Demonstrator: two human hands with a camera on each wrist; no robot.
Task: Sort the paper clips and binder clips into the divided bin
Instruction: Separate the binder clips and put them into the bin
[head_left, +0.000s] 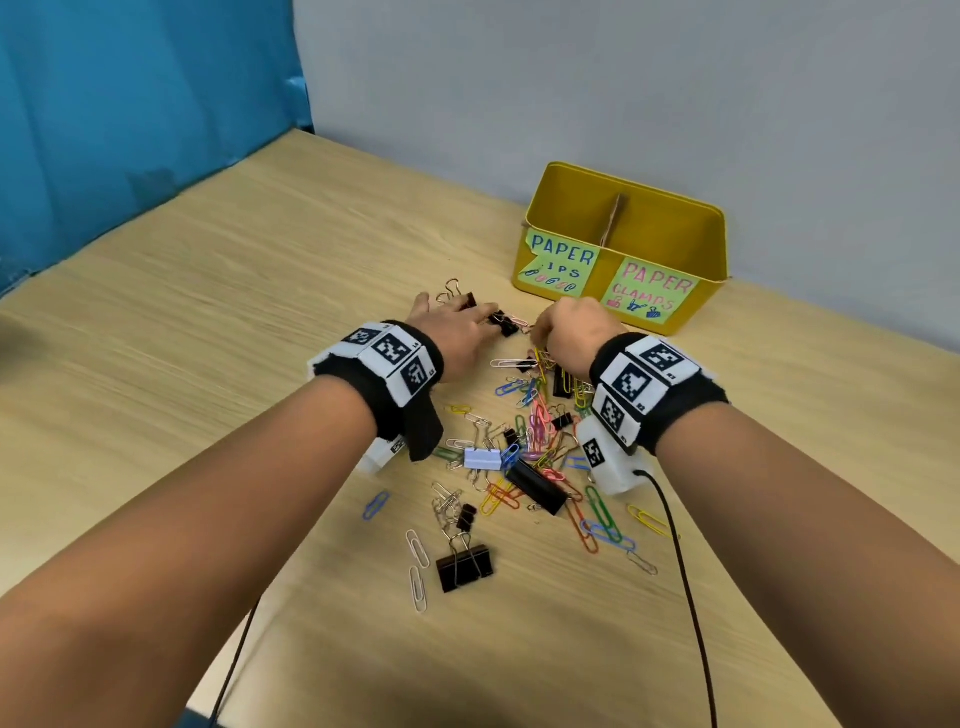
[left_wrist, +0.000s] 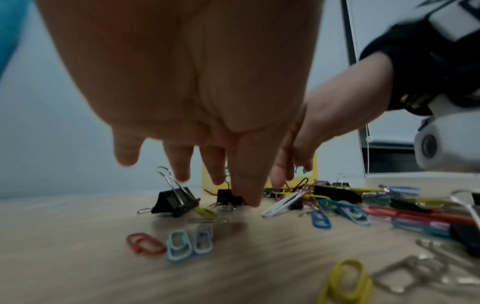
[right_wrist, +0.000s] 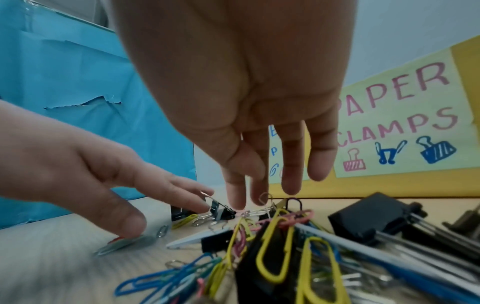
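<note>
Loose coloured paper clips (head_left: 535, 431) and black binder clips lie heaped mid-table. Behind them stands the yellow divided bin (head_left: 698, 306), labelled PAPER CLIPS on its left half and PAPER CLAMPS on its right. My left hand (head_left: 460, 327) reaches to the pile's far edge with fingers stretched out. Its forefinger touches a small black binder clip (head_left: 505, 323) (right_wrist: 221, 209), and its thumb (right_wrist: 124, 222) presses the table. My right hand (head_left: 553, 325) (right_wrist: 249, 195) hangs beside it. Thumb and forefinger tips point down, close together over a silver wire loop (right_wrist: 265, 197), with nothing plainly pinched.
A second small black binder clip (head_left: 467, 300) (left_wrist: 176, 200) lies under my left fingers. Large black binder clips (head_left: 464, 566) (head_left: 535, 486) and a white one (head_left: 483, 458) lie nearer me. A blue partition (head_left: 130, 130) bounds the left. Wrist cables (head_left: 685, 571) trail toward the near edge.
</note>
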